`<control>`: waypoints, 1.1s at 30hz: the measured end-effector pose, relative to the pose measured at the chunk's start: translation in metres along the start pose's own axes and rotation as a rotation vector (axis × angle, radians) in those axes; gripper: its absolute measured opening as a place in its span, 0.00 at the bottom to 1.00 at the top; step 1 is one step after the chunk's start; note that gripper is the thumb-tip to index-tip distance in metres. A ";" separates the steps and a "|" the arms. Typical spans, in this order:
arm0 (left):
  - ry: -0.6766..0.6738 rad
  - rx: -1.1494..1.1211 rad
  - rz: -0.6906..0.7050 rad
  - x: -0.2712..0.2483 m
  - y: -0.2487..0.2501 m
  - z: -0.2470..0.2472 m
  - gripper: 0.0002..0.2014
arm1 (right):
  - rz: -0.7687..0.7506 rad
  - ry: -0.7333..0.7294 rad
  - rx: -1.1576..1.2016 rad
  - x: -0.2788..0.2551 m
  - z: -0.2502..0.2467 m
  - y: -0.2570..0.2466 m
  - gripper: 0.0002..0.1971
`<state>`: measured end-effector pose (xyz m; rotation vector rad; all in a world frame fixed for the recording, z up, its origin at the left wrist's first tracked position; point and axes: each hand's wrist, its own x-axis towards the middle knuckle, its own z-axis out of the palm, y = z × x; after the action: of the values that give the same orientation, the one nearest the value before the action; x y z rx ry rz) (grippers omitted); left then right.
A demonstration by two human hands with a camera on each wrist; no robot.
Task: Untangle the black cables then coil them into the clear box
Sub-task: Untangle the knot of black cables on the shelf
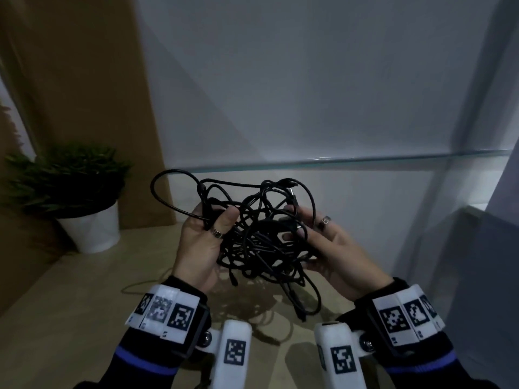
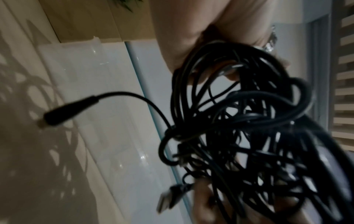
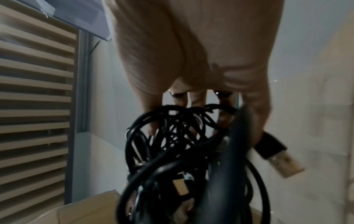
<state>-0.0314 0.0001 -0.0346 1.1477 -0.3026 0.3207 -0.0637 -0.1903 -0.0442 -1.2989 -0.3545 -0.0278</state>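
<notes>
Black cables (image 1: 261,237), one knotted clump held up above the table (image 1: 84,304) between both hands, left hand (image 1: 202,242) clenched round strands, right hand (image 1: 331,248) cupping with fingers hooked in; yanking likely tightens knots or snags the plug (image 3: 275,156), dangling ends may slip.

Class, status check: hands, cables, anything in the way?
Left hand and right hand both grip the black cables. Bundle held above the table, wholly tangled. Nothing blocking; potted plant off left.
</notes>
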 end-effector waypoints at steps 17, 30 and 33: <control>-0.228 -0.065 -0.551 0.004 0.015 -0.007 0.27 | -0.363 0.200 0.084 0.001 -0.002 -0.009 0.19; -0.158 -0.257 -0.782 0.002 0.004 -0.006 0.21 | -0.365 0.081 -0.082 0.004 -0.005 -0.032 0.17; -0.131 -0.257 -0.805 0.004 0.002 -0.007 0.27 | -0.346 -0.059 -0.168 0.006 -0.004 -0.033 0.17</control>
<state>-0.0280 0.0076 -0.0344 0.9513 0.0220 -0.4912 -0.0639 -0.2015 -0.0127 -1.3926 -0.6354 -0.3169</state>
